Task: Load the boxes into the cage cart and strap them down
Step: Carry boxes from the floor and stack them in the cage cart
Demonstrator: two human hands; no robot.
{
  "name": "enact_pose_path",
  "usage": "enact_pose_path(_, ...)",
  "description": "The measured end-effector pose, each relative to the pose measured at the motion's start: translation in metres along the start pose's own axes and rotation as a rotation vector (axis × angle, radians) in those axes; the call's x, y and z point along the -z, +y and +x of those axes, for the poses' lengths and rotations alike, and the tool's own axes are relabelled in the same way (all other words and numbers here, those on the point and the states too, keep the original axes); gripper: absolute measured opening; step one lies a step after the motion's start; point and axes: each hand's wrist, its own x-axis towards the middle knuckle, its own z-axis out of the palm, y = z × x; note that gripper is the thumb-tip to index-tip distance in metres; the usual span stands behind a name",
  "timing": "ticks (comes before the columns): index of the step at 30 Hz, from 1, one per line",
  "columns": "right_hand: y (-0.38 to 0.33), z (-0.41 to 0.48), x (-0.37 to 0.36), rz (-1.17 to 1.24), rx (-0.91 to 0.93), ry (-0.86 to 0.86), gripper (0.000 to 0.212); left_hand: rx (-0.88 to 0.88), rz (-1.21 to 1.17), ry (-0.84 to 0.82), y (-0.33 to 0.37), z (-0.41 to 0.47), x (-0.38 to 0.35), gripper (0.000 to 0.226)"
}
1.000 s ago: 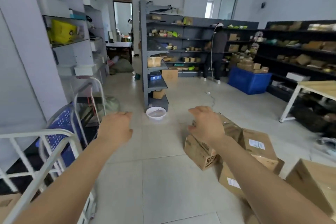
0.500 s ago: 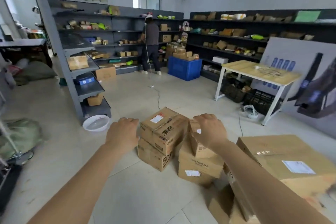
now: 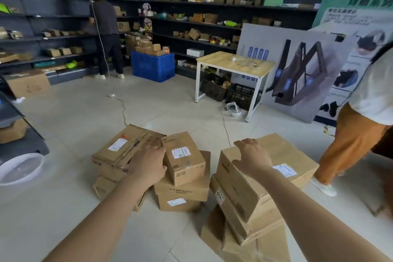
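Several brown cardboard boxes are piled on the tiled floor in front of me. A small labelled box (image 3: 184,158) sits on a CHANDO box (image 3: 182,189). A long flat box (image 3: 121,151) lies to its left. A large box (image 3: 270,173) tops a stack on the right. My left hand (image 3: 148,165) hovers between the flat box and the small box, fingers relaxed and holding nothing. My right hand (image 3: 253,156) hangs over the large box's top near its left edge, fingers spread. No cage cart is in view.
A person in orange trousers (image 3: 348,147) stands close on the right by the large box. Another person (image 3: 106,32) faces the shelves at the back. A wooden table (image 3: 231,64), a blue crate (image 3: 153,66), leaning display boards (image 3: 297,70), a white basin (image 3: 19,168) and a floor cable (image 3: 124,108) surround the pile.
My view has swung right, away from the white cart frame, and closer to the box pile. Both hands have come down toward the boxes, the right one now over the large box.
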Motion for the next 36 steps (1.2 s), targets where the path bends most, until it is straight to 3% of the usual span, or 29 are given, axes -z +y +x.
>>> enact_pose_path(4, 0.065, 0.027, -0.010, -0.031, -0.076, -0.059, 0.057, -0.057, -0.036, -0.045, 0.049, 0.049, -0.030, 0.039)
enact_pose_path(14, 0.197, 0.095, -0.052, -0.035, -0.225, -0.165, 0.057, -0.139, -0.117, -0.227, 0.173, 0.150, -0.097, 0.046)
enact_pose_path(22, 0.280, 0.158, -0.089, -0.074, -0.309, -0.238, 0.056, -0.104, -0.203, -0.422, 0.234, 0.223, -0.174, 0.037)
enact_pose_path(27, 0.319, 0.184, -0.115, -0.065, -0.345, -0.300, 0.058, -0.001, -0.254, -0.507, 0.256, 0.244, -0.210, 0.033)
enact_pose_path(32, 0.358, 0.204, -0.150, -0.039, -0.366, -0.382, 0.059, 0.166, -0.281, -0.548, 0.278, 0.244, -0.246, 0.064)
enact_pose_path(36, 0.397, 0.222, -0.177, -0.056, -0.330, -0.411, 0.058, 0.362, -0.367, -0.549, 0.298, 0.237, -0.270, 0.067)
